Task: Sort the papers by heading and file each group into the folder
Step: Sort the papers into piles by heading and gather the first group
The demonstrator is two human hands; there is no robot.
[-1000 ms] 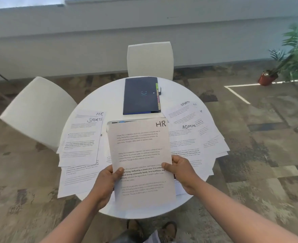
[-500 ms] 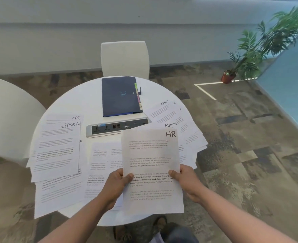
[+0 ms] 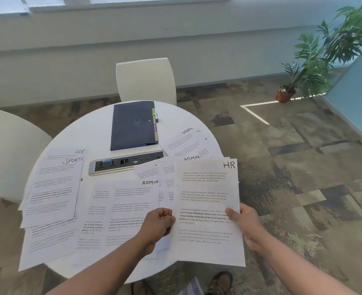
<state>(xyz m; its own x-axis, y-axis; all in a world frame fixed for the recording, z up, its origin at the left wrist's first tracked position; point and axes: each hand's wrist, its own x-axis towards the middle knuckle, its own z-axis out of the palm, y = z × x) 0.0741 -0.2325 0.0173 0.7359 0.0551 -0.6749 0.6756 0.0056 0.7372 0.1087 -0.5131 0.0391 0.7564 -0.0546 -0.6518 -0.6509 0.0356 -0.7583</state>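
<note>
Since half a second ago, HR sheet (image 3: 207, 209) has shifted right, now overhanging the desk (image 3: 86, 133) edge; an ADMIN sheet (image 3: 124, 207) lies exposed at centre.

Head view: left hand (image 3: 157, 223) pinches the HR sheet's left edge, fingers curled. Right hand (image 3: 245, 222) grips the right edge, thumb on the printed face. Sheet is raised above the desk's near-right side. Closed dark folder (image 3: 133, 124) lies at the far side, coloured tabs on its right edge. Power strip (image 3: 127, 162) sits just in front of it. SPORTS sheet (image 3: 54, 184) tops the left pile, over an HR-headed page. More papers (image 3: 186, 143) fan out at right. Two white chairs (image 3: 146, 79); potted plant (image 3: 316, 58) on the floor, far right.
</note>
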